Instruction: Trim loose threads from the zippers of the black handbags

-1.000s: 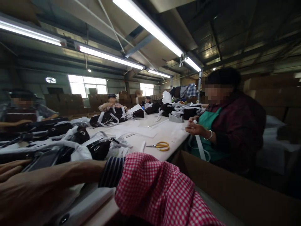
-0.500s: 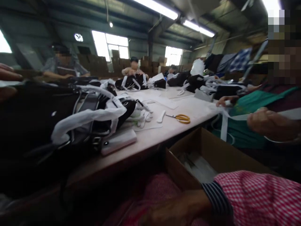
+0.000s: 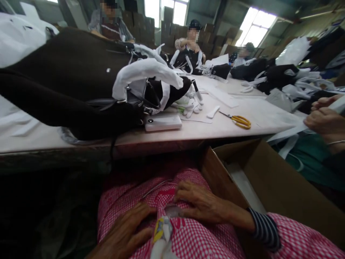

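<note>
A pink-and-white checked apron [image 3: 215,233] covers my lap. On its left part my left hand [image 3: 129,230] lies with fingers stretched out and thumb apart. My right hand [image 3: 201,203] rests on the cloth from the other side, fingers bent and thumb spread, with nothing plainly gripped. Between the hands is a greyish, see-through patch [image 3: 172,210] that I cannot make out, above a yellow and white print [image 3: 163,230]. On the table ahead lies a black bag [image 3: 81,75] with white-wrapped handles [image 3: 148,73]; neither hand touches it.
A white power-bank-like block [image 3: 163,122], white gloves [image 3: 192,107] and yellow-handled scissors [image 3: 241,121] lie on the table [image 3: 194,136]. An open cardboard box [image 3: 219,176] stands at my right. Beside it a co-worker's hands [image 3: 327,118] hold white strip. Other people sit across the table.
My view has turned down and leftward. My left hand has come from beside the black bag down to my lap. My right hand, blurred low before, now shows clearly on the apron.
</note>
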`<action>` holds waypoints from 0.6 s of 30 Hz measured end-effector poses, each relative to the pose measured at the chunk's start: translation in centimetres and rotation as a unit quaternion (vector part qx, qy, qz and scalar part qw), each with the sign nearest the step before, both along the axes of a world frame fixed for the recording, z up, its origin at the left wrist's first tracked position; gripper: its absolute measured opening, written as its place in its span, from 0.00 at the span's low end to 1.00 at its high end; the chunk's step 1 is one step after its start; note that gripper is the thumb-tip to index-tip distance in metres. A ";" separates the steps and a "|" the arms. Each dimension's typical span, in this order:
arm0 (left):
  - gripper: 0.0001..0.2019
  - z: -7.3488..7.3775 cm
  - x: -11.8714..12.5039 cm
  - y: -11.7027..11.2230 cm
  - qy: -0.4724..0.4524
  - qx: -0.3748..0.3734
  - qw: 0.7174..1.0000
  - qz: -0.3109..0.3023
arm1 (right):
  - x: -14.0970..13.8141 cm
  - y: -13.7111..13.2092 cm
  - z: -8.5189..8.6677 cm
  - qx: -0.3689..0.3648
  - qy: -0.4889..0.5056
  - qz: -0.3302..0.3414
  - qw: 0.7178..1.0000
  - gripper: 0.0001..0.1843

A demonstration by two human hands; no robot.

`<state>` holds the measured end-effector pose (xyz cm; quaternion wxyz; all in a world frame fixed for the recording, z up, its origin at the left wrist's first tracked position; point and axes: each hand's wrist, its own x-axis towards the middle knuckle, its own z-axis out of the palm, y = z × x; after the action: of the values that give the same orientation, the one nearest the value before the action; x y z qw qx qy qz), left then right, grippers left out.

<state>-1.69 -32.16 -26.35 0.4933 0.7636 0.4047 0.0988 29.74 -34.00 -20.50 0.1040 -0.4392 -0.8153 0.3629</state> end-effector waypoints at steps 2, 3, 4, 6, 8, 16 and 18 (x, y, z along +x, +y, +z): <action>0.18 0.6 1.5 0.8 0.012 -0.013 1.000 -0.005 | -0.7 -0.4 0.1 0.016 0.024 0.009 1.000 0.10; 0.16 1.1 2.3 1.5 0.006 -0.014 1.000 -0.011 | -0.8 -0.5 0.0 0.023 0.023 0.016 0.999 0.08; 0.15 1.7 3.1 2.3 -0.001 -0.009 1.000 -0.018 | -0.7 -0.5 -0.3 0.028 0.017 0.020 0.999 0.08; 0.15 3.1 4.5 3.5 -0.025 0.019 0.999 -0.021 | -0.1 -0.6 -0.9 0.029 0.005 -0.002 1.000 0.09; 0.15 4.8 5.6 3.9 -0.066 0.035 0.995 -0.058 | 0.8 -0.7 -1.2 0.031 0.005 -0.047 0.998 0.11; 0.10 6.3 7.9 1.7 -0.073 0.037 0.981 -0.178 | 1.1 -3.5 1.6 0.007 0.062 -0.121 0.991 0.06; 0.09 5.0 7.7 1.7 -0.076 0.041 0.985 -0.148 | 0.5 -3.8 1.6 -0.013 0.046 -0.099 0.994 0.14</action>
<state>6.04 -30.47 -21.30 0.5002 0.8248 0.2443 0.0990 30.26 -37.78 -18.94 0.1709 -0.5017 -0.7574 0.3813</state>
